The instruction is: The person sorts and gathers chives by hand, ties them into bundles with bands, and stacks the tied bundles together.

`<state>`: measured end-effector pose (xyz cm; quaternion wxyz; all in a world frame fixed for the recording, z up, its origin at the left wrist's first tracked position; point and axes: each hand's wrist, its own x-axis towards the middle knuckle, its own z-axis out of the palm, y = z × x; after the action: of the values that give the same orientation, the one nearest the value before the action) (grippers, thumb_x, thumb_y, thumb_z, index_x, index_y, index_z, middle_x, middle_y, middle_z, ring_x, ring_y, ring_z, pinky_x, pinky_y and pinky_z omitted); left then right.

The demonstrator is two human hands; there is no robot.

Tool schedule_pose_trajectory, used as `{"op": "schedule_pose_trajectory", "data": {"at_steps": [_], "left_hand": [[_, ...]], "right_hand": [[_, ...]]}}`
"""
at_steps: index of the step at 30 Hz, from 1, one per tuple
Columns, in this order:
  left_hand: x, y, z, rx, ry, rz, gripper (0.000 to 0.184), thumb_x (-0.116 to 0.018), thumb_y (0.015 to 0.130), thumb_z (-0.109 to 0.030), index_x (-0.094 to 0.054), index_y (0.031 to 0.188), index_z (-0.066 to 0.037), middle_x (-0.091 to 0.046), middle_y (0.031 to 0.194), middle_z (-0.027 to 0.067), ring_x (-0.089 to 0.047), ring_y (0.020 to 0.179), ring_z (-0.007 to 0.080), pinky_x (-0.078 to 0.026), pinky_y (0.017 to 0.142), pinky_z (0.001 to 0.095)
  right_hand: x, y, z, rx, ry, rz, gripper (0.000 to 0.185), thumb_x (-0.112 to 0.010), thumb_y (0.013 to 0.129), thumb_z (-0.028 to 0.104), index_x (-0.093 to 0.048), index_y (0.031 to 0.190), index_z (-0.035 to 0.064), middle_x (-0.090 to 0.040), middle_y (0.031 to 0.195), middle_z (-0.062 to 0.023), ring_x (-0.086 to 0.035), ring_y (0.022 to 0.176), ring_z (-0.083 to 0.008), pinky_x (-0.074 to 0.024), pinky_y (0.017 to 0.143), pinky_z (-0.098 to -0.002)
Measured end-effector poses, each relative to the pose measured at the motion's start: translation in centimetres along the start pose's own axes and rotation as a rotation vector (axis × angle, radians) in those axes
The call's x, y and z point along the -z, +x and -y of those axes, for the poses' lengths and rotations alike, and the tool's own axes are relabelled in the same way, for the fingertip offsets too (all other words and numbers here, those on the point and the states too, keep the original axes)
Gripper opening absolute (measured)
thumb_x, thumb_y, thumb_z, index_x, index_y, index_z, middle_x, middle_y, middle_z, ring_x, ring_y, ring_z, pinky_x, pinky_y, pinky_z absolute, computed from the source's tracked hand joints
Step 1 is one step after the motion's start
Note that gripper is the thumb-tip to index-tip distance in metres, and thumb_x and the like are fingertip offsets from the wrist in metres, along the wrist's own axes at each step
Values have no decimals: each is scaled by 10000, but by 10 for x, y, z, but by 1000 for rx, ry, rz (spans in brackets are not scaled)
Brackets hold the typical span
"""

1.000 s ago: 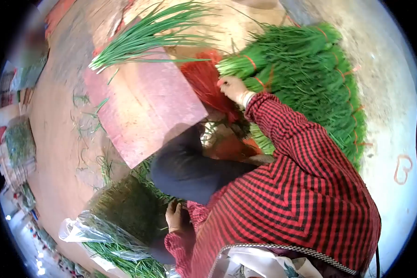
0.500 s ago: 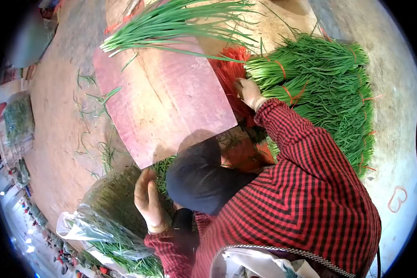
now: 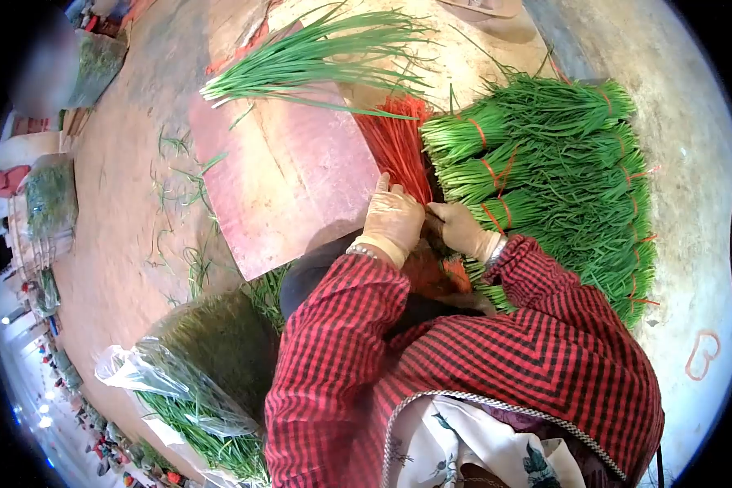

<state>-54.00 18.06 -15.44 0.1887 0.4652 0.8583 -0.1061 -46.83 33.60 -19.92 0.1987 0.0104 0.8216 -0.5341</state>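
Observation:
Both gloved hands have come together at the lower end of a bunch of red plastic tie strands, beside the right edge of a pinkish board. My left hand is curled at the strand ends, its index finger stretched toward the board. Close by, my right hand pinches at the same ends; the exact grip is partly hidden. A loose bunch of long green chives lies across the board's far end. Tied chive bundles with red bands are stacked just right of my right hand.
A clear plastic bag of greens stands at the lower left. Loose green scraps litter the floor left of the board. Part of a shoe shows at the top. Farther bags stand at the far left.
My left hand has moved from beside the bag up and right to the red strands. My right hand has shifted down slightly along the strands, meeting the left.

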Motion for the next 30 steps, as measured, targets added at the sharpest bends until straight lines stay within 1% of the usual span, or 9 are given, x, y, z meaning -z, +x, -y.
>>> {"op": "schedule_pose_trajectory", "data": {"at_steps": [4,8,11,14,18,22,24,28,30], "left_hand": [[8,-12,-3,-55,-69,-89,161,-567,788,-180,-722,809,-144,-700,773,75,-672,811,257,-386,1009,460],[6,-12,1,-4,-431,-356,185,-552,890,-160,-701,805,-89,-676,702,60,-653,688,221,-468,877,390],[16,-23,-1,260,-1414,-342,234,-571,974,-219,-698,873,-50,-602,630,6,-521,578,73,-432,530,247],[49,-47,-5,292,-1532,-206,209,-578,966,-209,-708,910,-55,-624,645,22,-542,578,87,-453,552,269],[19,-70,-37,181,-1018,-426,245,-648,918,-249,-706,835,-26,-664,689,110,-607,607,116,-494,568,326],[42,-76,-28,222,-1213,-302,234,-624,937,-236,-707,860,-32,-676,686,71,-609,589,125,-503,544,333],[64,-77,-10,280,-1932,-404,225,-569,973,-208,-701,930,-32,-690,723,50,-625,638,138,-524,604,321],[55,-96,59,483,-1795,-1054,267,-512,1005,-197,-675,1067,5,-702,949,102,-643,889,166,-499,853,306],[50,-116,100,577,-1349,-1185,258,-533,994,-182,-667,1100,12,-694,1022,103,-632,955,160,-485,894,312]], "right_hand": [[-5,7,-29,160,-152,-76,357,-606,906,227,-574,1155,-27,-631,1095,-228,-624,997,-340,-491,876,-362],[-21,54,-77,-123,-241,-41,888,-728,780,441,-320,1407,-38,-347,1440,-282,-396,1309,-389,-333,1095,-400],[-48,70,-83,-160,-185,116,895,-729,776,445,-320,1409,-37,-345,1442,-281,-394,1312,-389,-331,1097,-400],[-60,72,-89,-191,-202,230,901,-731,772,450,-321,1411,-35,-344,1444,-280,-393,1314,-388,-328,1098,-399],[-77,35,-93,-235,-348,89,910,-733,767,456,-321,1414,-34,-341,1447,-279,-390,1317,-387,-326,1101,-399],[-74,18,-98,-236,-355,50,918,-735,763,462,-321,1417,-32,-339,1450,-278,-388,1320,-386,-323,1103,-399],[-79,32,-100,-207,-359,105,922,-736,760,465,-322,1419,-31,-338,1451,-277,-387,1322,-385,-322,1105,-399],[-72,35,-110,-239,-393,190,931,-738,755,470,-322,1421,-29,-336,1454,-276,-385,1325,-384,-319,1107,-399],[-60,30,-109,-391,-339,270,887,-715,774,464,-349,1418,-24,-400,1410,-277,-408,1316,-369,-322,1108,-383]]}}
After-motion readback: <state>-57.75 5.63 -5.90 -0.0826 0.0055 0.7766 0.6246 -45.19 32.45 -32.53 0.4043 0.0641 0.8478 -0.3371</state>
